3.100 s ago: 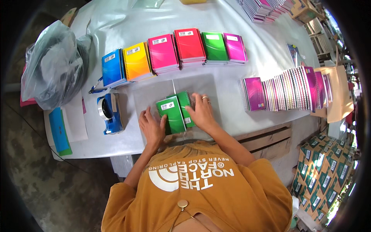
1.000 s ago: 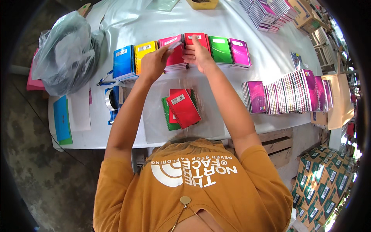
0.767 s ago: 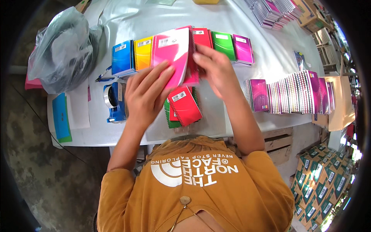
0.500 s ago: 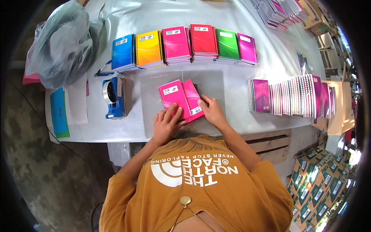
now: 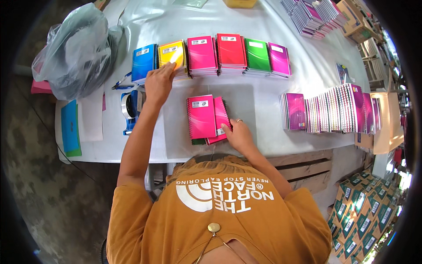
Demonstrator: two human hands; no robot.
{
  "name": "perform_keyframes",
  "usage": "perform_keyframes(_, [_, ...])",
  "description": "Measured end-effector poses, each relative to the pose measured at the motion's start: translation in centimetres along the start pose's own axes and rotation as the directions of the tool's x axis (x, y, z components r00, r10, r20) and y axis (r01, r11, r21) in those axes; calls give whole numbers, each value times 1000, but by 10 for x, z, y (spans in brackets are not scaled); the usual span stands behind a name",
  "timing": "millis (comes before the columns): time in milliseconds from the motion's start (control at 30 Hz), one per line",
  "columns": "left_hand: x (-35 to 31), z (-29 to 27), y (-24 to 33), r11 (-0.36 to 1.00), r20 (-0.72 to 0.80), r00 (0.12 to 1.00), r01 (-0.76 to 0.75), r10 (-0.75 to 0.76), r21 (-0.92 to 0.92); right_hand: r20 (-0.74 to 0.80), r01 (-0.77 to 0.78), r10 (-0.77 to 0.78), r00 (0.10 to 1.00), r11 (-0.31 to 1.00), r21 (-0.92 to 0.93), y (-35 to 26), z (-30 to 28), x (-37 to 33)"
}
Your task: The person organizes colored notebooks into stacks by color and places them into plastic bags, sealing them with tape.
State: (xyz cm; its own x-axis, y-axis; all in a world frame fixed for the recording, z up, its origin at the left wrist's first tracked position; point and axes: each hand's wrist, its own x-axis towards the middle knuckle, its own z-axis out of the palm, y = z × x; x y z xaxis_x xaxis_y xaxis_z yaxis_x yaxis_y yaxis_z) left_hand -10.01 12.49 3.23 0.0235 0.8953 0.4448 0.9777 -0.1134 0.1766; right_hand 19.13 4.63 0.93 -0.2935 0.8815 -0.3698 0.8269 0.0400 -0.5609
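Note:
My left hand [image 5: 160,83] reaches to the yellow spiral notebook [image 5: 170,53] on top of its stack, with fingers closed at its near edge. In front of me lie two pink notebooks, a straight one [image 5: 201,121] overlapping a slanted one [image 5: 221,112]. A green edge peeks out beneath them at the near left. My right hand [image 5: 239,134] grips the slanted notebook's right side, thumb on top and the other fingers partly hidden. Also in the row are stacks of blue [image 5: 143,64], pink [image 5: 202,55], red [image 5: 231,49], green [image 5: 258,56] and purple [image 5: 279,59] notebooks.
A blue tape dispenser [image 5: 130,112] and a pen [image 5: 121,82] lie left of the work spot. Further left is a grey plastic bag [image 5: 77,53]. On the right stands a long row of purple notebooks [image 5: 334,110], beside a cardboard box [image 5: 386,119]. Patterned cartons [image 5: 362,215] sit below.
My left hand has left the pink notebooks and moved up to the yellow stack. The upper pink notebook now lies straighter; my right hand stays at the pink pile.

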Motion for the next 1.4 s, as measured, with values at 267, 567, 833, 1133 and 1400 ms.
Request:
perform_keyframes(267, [16,-54,9,995,-164,985,46,-60,-88,-265,224,-103,959,849,478,-6,-33,6])
perform_keyframes(567, [-51,-137,123,872,-192,905,-418,379,-253,-41,25,-378,925,-47,999,-66,-92,-13])
perform_keyframes(833, [-139,-54,118,966,215,977,45,11,-256,-257,86,71,964,829,553,28,40,35])
perform_keyframes(1133, [-136,17,111,260,617,661,744,-427,-616,413,-356,-81,907,375,856,-20,-14,45])
perform_keyframes(1400, [-124,-51,114,-13,465,855,475,-231,-880,-186,348,-414,891,360,866,-24,-6,-6])
